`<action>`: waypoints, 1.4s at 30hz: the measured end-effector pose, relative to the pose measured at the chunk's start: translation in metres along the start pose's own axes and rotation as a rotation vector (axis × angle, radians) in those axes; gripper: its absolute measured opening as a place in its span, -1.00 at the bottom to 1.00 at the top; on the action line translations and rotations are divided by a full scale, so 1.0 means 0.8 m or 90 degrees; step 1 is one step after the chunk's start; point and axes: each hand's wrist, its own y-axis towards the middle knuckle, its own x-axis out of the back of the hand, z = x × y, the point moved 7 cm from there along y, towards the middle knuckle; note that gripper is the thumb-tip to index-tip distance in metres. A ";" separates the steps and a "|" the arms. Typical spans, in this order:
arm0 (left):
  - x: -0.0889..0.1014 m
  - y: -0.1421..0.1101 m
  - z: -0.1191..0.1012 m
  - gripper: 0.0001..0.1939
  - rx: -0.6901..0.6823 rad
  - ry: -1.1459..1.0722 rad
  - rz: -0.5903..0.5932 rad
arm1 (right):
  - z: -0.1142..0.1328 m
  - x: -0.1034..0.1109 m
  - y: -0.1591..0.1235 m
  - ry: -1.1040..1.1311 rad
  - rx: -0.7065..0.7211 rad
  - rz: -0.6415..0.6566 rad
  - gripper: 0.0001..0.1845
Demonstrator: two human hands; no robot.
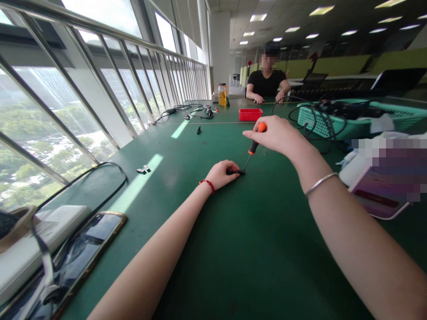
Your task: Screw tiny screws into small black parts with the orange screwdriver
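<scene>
My right hand [275, 135] is closed around the orange and black handle of a screwdriver [254, 146]. The screwdriver tilts, and its thin shaft runs down to the end of a small black part [239, 172]. With thumb and fingers, my left hand [223, 174] pinches that part against the green table [207, 231]. Its left portion is hidden by my fingers, and its exact kind does not show. Farther off stands another small black piece [199, 130]. To the left lie a few small black and silver pieces [143, 170].
A red tray [250, 114] and a jar of yellow liquid [222, 94] stand farther back. A turquoise basket [353, 124] of cables and a pinkish box [383, 186] are on the right. A phone [90, 253] lies near left. A person [267, 80] sits at the far end.
</scene>
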 end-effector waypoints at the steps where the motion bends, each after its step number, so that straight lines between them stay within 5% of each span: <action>1: 0.000 0.000 0.000 -0.86 -0.002 0.000 -0.001 | 0.001 0.000 0.000 0.002 0.003 -0.005 -0.69; 14: 0.001 -0.001 0.000 -0.88 -0.006 0.004 -0.012 | 0.016 0.009 -0.003 0.065 0.064 -0.051 -0.84; 37: 0.000 0.001 0.003 -0.93 -0.019 -0.011 -0.019 | 0.028 -0.006 -0.008 0.055 0.063 -0.005 -0.85; 42: 0.000 0.001 0.002 -0.92 -0.016 -0.008 -0.013 | 0.028 -0.004 -0.008 0.015 0.063 -0.014 -0.72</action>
